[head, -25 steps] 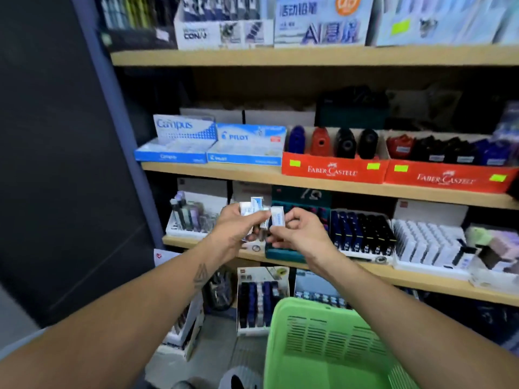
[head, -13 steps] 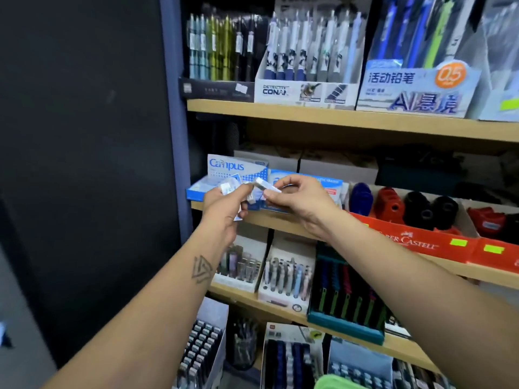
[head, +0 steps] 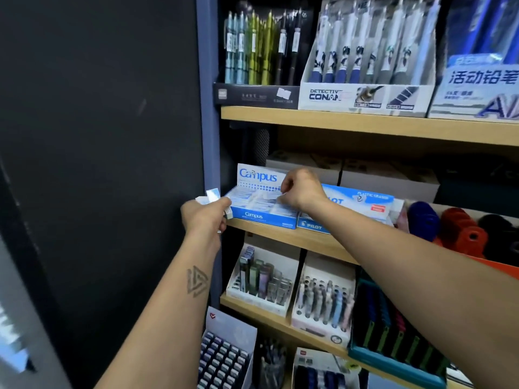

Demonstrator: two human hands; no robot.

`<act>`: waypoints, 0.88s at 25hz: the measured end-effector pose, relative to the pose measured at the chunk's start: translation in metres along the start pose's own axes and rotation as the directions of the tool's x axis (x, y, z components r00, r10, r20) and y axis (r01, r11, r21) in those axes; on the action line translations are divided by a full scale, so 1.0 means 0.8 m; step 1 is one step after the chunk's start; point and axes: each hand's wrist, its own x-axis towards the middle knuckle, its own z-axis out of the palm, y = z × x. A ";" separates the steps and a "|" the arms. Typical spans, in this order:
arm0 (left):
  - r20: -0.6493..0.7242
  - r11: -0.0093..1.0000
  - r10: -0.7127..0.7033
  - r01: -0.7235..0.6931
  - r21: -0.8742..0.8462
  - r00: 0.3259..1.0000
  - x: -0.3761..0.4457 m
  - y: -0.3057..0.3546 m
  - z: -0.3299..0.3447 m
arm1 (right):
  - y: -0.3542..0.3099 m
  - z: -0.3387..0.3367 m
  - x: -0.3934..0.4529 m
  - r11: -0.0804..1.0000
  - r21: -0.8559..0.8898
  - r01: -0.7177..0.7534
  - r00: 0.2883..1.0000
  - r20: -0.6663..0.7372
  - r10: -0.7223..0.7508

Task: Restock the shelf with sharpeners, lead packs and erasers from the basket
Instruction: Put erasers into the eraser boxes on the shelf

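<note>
Hands (head: pixel 302 189) on flat eraser (head: pixel 266 195) — lengthwise leftward.

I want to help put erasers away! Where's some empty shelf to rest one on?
Bare wood shows on the front lip of the middle shelf, below the Pilot box. The Campus box looks packed, with the right hand over it. The left hand holds erasers.

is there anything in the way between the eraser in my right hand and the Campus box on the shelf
Nothing visible blocks it. The right hand holds its eraser right over the open Campus box. The left hand, gripping more erasers, stays off to the box's left.
</note>
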 end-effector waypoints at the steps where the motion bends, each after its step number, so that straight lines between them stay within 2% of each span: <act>1: 0.001 1.000 -0.014 0.014 -0.005 1.000 0.001 -0.001 0.001 | -0.006 0.006 0.002 1.000 0.015 -0.002 1.000 0.011 0.002; 4: 0.009 0.997 -0.068 0.068 -0.047 0.998 0.001 -0.005 0.003 | -0.022 0.020 0.000 0.977 0.214 0.006 0.997 0.079 -0.023; 6: 0.008 0.993 -0.086 0.086 -0.078 0.996 0.000 -0.006 0.004 | -0.028 0.027 -0.005 0.924 0.379 0.045 0.990 0.109 -0.093; 7: 0.003 0.993 -0.083 0.083 -0.089 0.997 0.000 -0.007 0.004 | -0.031 0.031 -0.007 0.915 0.395 0.077 0.983 0.125 -0.137; 12: -0.001 0.990 -0.088 0.087 -0.111 0.996 0.000 -0.008 0.004 | -0.051 0.042 -0.004 0.977 0.080 0.197 0.969 0.137 -0.207; 15: 0.004 0.989 -0.086 0.086 -0.119 0.996 -0.001 -0.007 0.004 | -0.056 0.049 0.001 0.984 0.021 0.179 0.972 0.151 -0.180; 17: 0.060 0.987 -0.079 0.086 -0.138 0.995 -0.005 -0.005 0.005 | -0.053 0.051 0.002 0.990 0.030 0.138 0.978 0.152 -0.141; 19: 0.159 0.986 -0.056 0.080 -0.147 0.986 -0.009 -0.002 0.005 | -0.048 0.043 0.000 0.986 0.133 0.102 0.986 0.119 -0.118; 20: 0.219 0.989 -0.040 0.070 -0.131 0.975 -0.011 -0.002 0.005 | -0.044 0.036 -0.001 0.963 0.259 0.072 0.988 0.111 -0.104; 22: 0.340 0.996 -0.010 0.041 -0.085 0.940 -0.017 -0.003 0.008 | -0.038 0.016 -0.011 0.844 0.537 -0.005 0.975 0.189 -0.115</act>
